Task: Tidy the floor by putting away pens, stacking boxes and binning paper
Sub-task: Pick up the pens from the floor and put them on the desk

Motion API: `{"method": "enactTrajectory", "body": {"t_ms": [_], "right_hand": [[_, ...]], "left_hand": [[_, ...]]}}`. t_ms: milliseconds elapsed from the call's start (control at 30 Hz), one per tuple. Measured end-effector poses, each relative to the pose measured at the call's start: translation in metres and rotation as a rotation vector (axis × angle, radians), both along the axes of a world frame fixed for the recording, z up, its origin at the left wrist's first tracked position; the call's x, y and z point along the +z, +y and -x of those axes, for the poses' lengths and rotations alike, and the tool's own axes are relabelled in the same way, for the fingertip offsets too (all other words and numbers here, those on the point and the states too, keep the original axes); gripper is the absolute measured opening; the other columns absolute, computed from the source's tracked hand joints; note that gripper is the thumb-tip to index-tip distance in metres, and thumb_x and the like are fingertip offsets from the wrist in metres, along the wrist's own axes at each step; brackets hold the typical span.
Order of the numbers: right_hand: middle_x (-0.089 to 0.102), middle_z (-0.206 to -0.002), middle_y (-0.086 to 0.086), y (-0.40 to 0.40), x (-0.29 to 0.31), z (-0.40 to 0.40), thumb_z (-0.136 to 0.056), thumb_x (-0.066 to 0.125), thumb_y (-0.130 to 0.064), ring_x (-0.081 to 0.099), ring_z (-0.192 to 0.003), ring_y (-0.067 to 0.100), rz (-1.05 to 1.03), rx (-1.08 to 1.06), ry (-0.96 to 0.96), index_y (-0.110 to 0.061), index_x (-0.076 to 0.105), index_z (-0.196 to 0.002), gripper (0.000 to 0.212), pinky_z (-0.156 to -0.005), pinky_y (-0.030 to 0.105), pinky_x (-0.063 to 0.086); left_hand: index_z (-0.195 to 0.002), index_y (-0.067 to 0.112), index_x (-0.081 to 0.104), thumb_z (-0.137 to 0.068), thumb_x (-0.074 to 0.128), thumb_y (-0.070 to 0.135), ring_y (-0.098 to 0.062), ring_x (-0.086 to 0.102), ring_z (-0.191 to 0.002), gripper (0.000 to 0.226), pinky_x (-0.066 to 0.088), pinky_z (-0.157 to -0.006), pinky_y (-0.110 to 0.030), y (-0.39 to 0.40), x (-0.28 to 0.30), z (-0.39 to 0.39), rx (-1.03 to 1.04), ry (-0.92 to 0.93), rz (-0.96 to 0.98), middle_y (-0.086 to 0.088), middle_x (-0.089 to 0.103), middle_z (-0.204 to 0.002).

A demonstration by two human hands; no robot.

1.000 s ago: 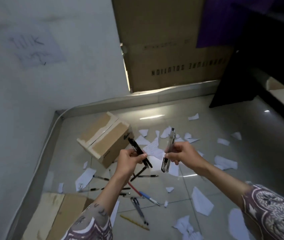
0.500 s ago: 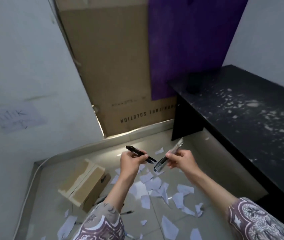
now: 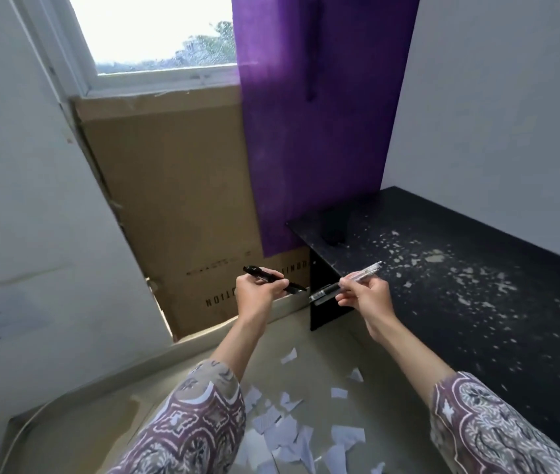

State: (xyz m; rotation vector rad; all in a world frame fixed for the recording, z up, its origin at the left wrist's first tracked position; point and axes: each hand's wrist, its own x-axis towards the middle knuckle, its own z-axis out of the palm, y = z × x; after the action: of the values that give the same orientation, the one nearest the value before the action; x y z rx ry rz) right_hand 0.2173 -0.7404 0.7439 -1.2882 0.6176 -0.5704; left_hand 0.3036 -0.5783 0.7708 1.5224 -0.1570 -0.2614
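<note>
One large flat cardboard carton point(image 3: 183, 200) leans upright against the wall below the window point(image 3: 155, 32), its right part covered by one purple curtain point(image 3: 312, 131). To the right stands one black table point(image 3: 477, 285), its top speckled with pale flecks and carrying one dark object point(image 3: 335, 227) too blurred to name. On the tiled floor point(image 3: 323, 340), around twenty torn paper scraps point(image 3: 285, 429) lie between the person's two patterned sleeves. The left hand point(image 3: 256, 295) has its fingers curled round one black pen point(image 3: 271, 278), held above the floor in front of the carton. The right hand point(image 3: 367, 295) pinches a clear pen point(image 3: 364, 271), perhaps more than one, beside the table's edge.
</note>
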Motion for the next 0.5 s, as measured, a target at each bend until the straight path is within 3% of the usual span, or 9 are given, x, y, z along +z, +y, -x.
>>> {"method": "enactTrajectory", "body": {"t_ms": [100, 200, 500], "right_hand": [[0.058, -0.066, 0.011, -0.024, 0.008, -0.017, -0.088, 0.057, -0.003, 0.058, -0.045, 0.013, -0.042, -0.047, -0.018, -0.003, 0.057, -0.078, 0.010, -0.044, 0.019, 0.050], [0.058, -0.065, 0.011, -0.053, 0.016, -0.040, -0.088, 0.056, -0.003, 0.058, -0.044, 0.012, -0.046, -0.076, -0.037, -0.002, 0.056, -0.075, 0.013, -0.043, 0.018, 0.050], [0.063, -0.068, 0.006, -0.171, 0.028, -0.130, -0.083, 0.063, -0.002, 0.059, -0.054, 0.016, 0.168, -0.051, 0.047, -0.006, 0.064, -0.074, 0.010, -0.052, 0.020, 0.054]], "left_hand": [[-0.079, -0.003, 0.067, -0.074, 0.068, -0.009, -0.016, 0.062, -0.058, 0.008, 0.051, -0.051, -0.015, -0.024, 0.008, -0.016, -0.010, -0.016, -0.003, -0.014, 0.063, -0.070], [-0.073, 0.003, 0.066, -0.076, 0.068, -0.008, -0.020, 0.065, -0.067, 0.012, 0.057, -0.061, -0.020, -0.053, 0.012, -0.039, -0.011, -0.035, 0.032, -0.011, 0.064, -0.070], [-0.081, 0.000, 0.066, -0.081, 0.062, -0.006, -0.020, 0.064, -0.076, 0.008, 0.058, -0.065, -0.020, -0.174, 0.007, -0.129, 0.090, 0.000, 0.101, -0.008, 0.063, -0.074]]}}
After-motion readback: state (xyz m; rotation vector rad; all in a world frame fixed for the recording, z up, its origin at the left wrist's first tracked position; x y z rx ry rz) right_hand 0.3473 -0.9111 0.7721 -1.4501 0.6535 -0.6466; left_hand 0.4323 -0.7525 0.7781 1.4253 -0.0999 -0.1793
